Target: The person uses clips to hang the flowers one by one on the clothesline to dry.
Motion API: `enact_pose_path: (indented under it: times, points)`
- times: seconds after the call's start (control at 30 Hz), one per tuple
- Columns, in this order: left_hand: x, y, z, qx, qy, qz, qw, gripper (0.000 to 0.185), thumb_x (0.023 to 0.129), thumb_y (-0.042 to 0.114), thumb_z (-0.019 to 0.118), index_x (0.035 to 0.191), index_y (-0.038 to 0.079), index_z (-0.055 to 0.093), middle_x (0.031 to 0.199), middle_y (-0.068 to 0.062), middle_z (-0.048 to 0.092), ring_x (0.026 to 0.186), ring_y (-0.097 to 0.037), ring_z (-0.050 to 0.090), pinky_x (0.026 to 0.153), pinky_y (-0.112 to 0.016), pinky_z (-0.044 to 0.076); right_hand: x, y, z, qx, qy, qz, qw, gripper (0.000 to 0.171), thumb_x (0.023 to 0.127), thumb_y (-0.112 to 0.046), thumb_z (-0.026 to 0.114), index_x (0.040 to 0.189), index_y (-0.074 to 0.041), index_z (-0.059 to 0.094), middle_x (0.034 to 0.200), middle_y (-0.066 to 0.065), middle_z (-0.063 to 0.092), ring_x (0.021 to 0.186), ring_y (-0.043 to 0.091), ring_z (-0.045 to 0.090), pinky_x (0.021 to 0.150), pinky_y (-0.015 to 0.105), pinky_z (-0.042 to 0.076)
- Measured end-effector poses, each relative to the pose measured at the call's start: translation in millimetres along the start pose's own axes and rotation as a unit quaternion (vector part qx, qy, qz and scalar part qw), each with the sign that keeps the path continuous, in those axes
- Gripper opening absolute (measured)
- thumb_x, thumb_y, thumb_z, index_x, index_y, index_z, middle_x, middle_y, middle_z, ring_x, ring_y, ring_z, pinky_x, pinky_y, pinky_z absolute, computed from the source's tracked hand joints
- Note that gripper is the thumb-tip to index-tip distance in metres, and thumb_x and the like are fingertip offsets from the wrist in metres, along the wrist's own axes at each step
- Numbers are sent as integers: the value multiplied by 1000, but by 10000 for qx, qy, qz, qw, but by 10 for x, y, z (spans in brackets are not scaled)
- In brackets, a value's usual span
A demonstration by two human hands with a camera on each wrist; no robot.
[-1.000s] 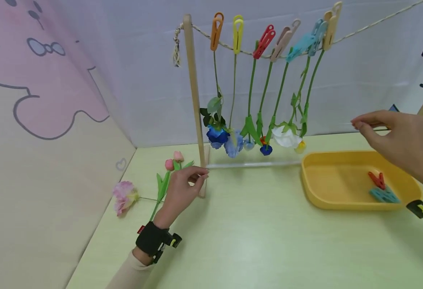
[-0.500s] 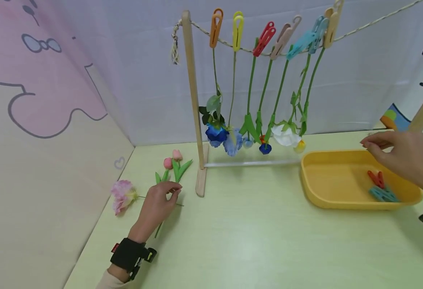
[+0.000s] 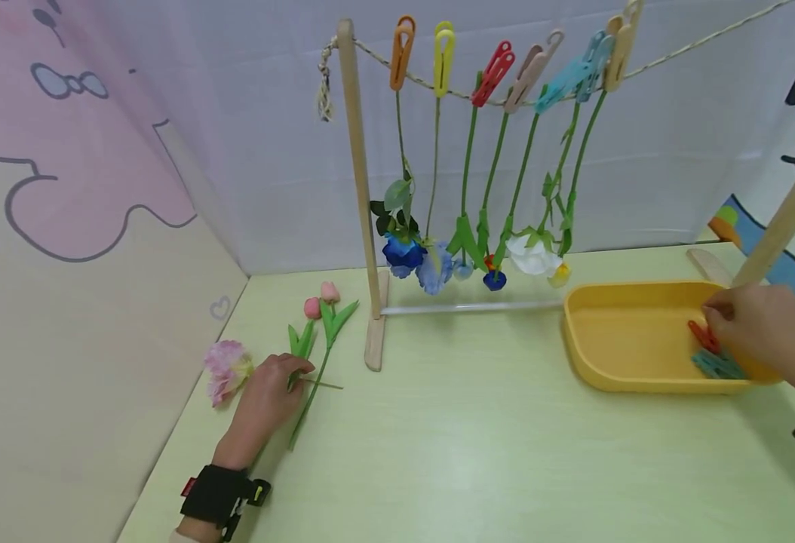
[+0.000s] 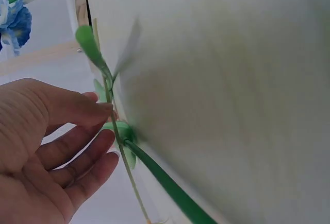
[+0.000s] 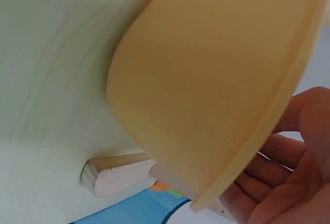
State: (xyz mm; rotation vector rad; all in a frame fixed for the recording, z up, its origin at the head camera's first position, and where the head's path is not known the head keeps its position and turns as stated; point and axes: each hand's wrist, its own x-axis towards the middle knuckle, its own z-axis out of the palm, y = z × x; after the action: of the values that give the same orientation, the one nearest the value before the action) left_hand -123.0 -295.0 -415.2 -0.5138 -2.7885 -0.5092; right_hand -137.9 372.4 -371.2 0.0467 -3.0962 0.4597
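Note:
My left hand [image 3: 268, 396] reaches down over two pink tulips [image 3: 312, 308] lying at the left of the table. In the left wrist view, the thumb and curved fingers are right at a thin stem [image 4: 129, 170], with a thicker green stem [image 4: 172, 188] beside it. A frilly pink flower [image 3: 226, 369] lies just left of the hand. My right hand [image 3: 767, 324] is over the right side of a yellow tray [image 3: 624, 377], fingertips close to a red clothespin [image 3: 703, 335]; a teal clothespin [image 3: 716, 366] lies below it. No object shows in the right fingers.
A rope [image 3: 703, 41] hangs from a wooden post [image 3: 358, 166], with flowers hung upside down from several coloured clothespins, such as a yellow clothespin [image 3: 443, 60]. A second wooden post [image 3: 787, 207] leans behind the right hand. A clear rod [image 3: 472, 308] crosses between the stand's feet.
My left hand has moved left and toward me, from beside the post's foot to the stems. My right hand has lowered from above the tray toward the clothespins.

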Motion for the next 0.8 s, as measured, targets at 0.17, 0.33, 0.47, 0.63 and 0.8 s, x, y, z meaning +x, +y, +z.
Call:
enact_pose_path:
  times: [0.17, 0.33, 0.47, 0.63, 0.8]
  points:
    - [-28, -24, -1, 134, -73, 115, 9998, 25, 75, -13, 79, 93, 4, 78, 91, -8, 74, 86, -29, 65, 74, -44, 56, -7, -28, 19, -277, -376, 43, 9989, 16, 91, -2, 70, 87, 14, 67, 60, 7, 49, 56, 25, 47, 53, 34, 46]
    - [-3, -10, -9, 222, -131, 234, 9994, 23, 75, -14, 78, 87, 6, 78, 86, -5, 73, 82, -25, 63, 71, -41, 55, -17, -10, 79, -346, -778, 219, 9961, 24, 93, -11, 70, 83, 10, 63, 62, 6, 45, 57, 24, 46, 52, 33, 41]
    - [27, 10, -16, 270, -267, 289, 9989, 25, 76, -15, 76, 84, 8, 78, 86, -3, 73, 82, -24, 62, 72, -40, 56, -6, -13, 150, -358, -814, -31, 9960, 18, 91, -8, 70, 81, 5, 64, 64, 5, 45, 58, 23, 46, 53, 34, 38]
    - [61, 49, -19, 302, -442, 313, 9981, 25, 76, -15, 78, 85, 9, 78, 88, -2, 73, 85, -25, 64, 76, -40, 57, 18, -66, 222, -480, -569, -601, 9954, 15, 83, -2, 78, 90, 8, 71, 75, 11, 65, 68, 25, 57, 63, 47, 56]
    - [102, 116, -23, 294, -519, 248, 9979, 23, 78, -12, 79, 87, 9, 78, 89, -2, 73, 87, -24, 63, 76, -39, 56, 26, -138, 274, -591, -402, -1179, 9905, 15, 81, -1, 82, 94, 4, 77, 85, 12, 74, 79, 30, 66, 77, 55, 59]
